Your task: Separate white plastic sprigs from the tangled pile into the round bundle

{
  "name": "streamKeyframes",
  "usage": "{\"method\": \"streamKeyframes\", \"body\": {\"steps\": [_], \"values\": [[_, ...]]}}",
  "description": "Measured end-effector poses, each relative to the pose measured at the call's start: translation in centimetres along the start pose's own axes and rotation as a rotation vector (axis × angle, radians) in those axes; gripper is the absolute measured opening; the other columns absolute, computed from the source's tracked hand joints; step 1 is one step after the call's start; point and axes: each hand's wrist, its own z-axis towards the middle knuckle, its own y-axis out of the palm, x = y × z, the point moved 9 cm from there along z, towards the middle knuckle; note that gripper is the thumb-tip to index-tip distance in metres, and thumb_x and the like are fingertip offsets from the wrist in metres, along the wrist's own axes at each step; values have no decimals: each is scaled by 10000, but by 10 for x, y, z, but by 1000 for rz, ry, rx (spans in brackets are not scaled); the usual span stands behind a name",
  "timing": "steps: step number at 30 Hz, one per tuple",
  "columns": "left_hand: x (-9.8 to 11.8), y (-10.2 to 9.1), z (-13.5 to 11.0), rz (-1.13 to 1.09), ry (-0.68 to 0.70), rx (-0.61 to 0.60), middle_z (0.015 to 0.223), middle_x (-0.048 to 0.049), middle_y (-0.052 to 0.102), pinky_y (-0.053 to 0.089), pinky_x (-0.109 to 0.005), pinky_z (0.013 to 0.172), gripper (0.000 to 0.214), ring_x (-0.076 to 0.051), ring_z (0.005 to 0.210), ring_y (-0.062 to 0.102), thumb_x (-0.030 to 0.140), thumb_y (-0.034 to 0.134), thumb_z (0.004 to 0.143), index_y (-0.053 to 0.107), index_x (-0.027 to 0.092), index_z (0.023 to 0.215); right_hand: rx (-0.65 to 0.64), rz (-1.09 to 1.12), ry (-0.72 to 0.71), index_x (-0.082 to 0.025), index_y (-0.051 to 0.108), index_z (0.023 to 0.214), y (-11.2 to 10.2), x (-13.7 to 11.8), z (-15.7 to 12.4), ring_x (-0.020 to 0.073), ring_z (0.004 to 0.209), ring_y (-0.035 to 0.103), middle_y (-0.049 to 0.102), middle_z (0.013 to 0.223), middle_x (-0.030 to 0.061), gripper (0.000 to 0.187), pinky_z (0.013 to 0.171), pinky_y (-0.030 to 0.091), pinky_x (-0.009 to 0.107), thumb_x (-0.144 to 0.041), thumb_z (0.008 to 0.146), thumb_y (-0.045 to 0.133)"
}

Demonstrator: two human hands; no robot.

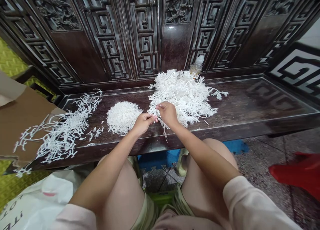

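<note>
In the head view, my left hand (145,122) and my right hand (168,114) meet over the bench's front half, thumbs and fingertips pinched. Between them is a white branching sprig (153,111), thin and plastic-looking, mostly hidden by my fingers. Right behind my right hand rises a big, loose heap of white branching sprigs (183,90). To the left of my left hand lies a rounded pile of small white pieces (123,117). Farther left, bare white branched stems (66,131) lie tangled, with a few loose bits beside them.
A dark wooden bench (250,103) with a carved back carries the piles. Behind the heap stands a clear bottle (197,65). Cardboard (30,113) rests at the left end, above a white bag (47,193). On the floor at right is a red object (297,171).
</note>
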Motion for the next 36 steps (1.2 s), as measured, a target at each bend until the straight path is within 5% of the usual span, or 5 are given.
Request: {"method": "streamKeyframes", "body": {"steps": [9,17,22,31,36], "values": [[29,35,-25,78,61,-184,658,-29,596,373,-242,588,311,-120,590,484,423,485,707,607,150,625,30,93,325,-144,559,550,-25,69,19,158,687,509,556,630,41,205,643,352,276,-282,696,521],[-59,-117,-3,589,-275,459,829,-65,635,393,-273,661,306,-191,762,551,402,433,721,622,176,803,-283,190,250,-150,603,572,10,49,9,107,515,419,500,518,-10,290,532,308,248,-422,655,545],[-90,-147,-20,700,-424,530,895,-118,636,397,-342,730,377,-248,867,557,364,356,774,588,167,996,-304,196,260,-145,598,563,20,42,4,103,515,412,479,486,-19,276,530,307,240,-405,645,556],[-70,-138,-22,716,-420,609,983,-133,601,391,-389,764,467,-278,907,540,340,432,734,489,161,1162,-306,435,367,-151,601,646,21,37,-8,89,556,438,539,590,-2,313,583,344,222,-462,634,565],[-46,-61,0,391,-205,190,975,-70,570,396,-301,755,368,-182,818,539,306,478,692,583,180,1021,-290,432,392,-150,532,599,18,37,-6,55,451,361,544,603,-3,325,510,330,219,-468,667,534]]}}
